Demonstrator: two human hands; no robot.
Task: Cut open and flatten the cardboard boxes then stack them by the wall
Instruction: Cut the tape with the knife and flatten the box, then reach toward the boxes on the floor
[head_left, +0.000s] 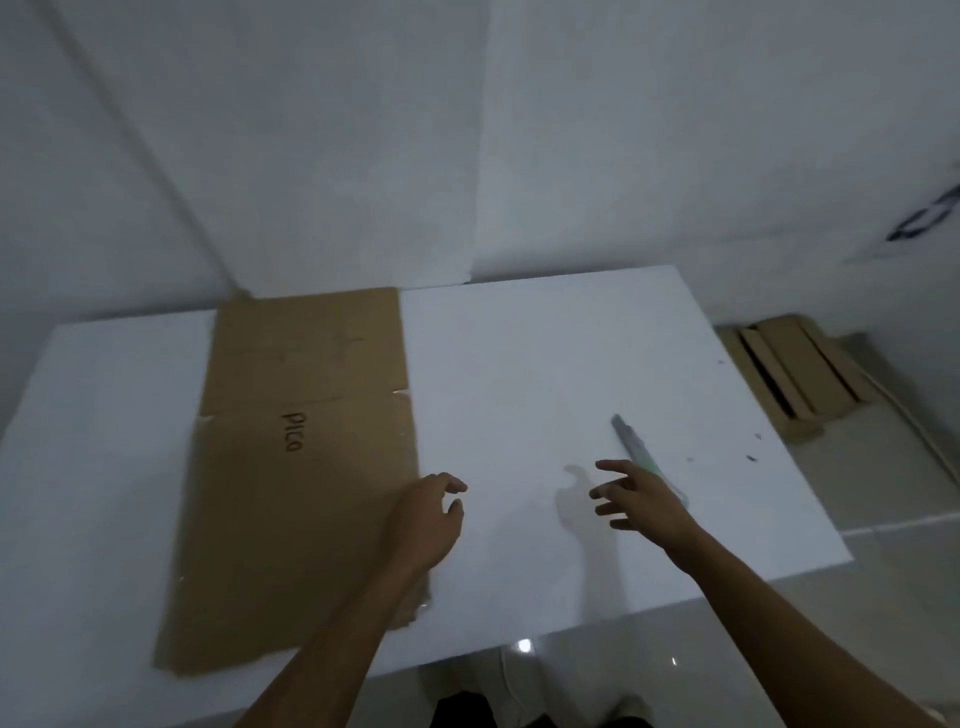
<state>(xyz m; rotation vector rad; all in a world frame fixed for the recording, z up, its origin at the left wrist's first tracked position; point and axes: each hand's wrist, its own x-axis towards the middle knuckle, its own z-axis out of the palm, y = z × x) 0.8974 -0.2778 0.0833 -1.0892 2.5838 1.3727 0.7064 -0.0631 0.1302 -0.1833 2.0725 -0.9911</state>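
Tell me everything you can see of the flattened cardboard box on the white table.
The flattened cardboard box is plain brown board, lying flat on the left part of the white table, its far end reaching the wall. A fold line crosses it, with flap slits at both sides. PICO is handwritten in dark marker. Its near right corner looks torn. The left hand hovers at its right edge; contact is unclear.

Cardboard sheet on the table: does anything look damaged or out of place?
Yes. The cardboard sheet has a ragged, torn near right corner, and dark specks dot the table beside the cutter.
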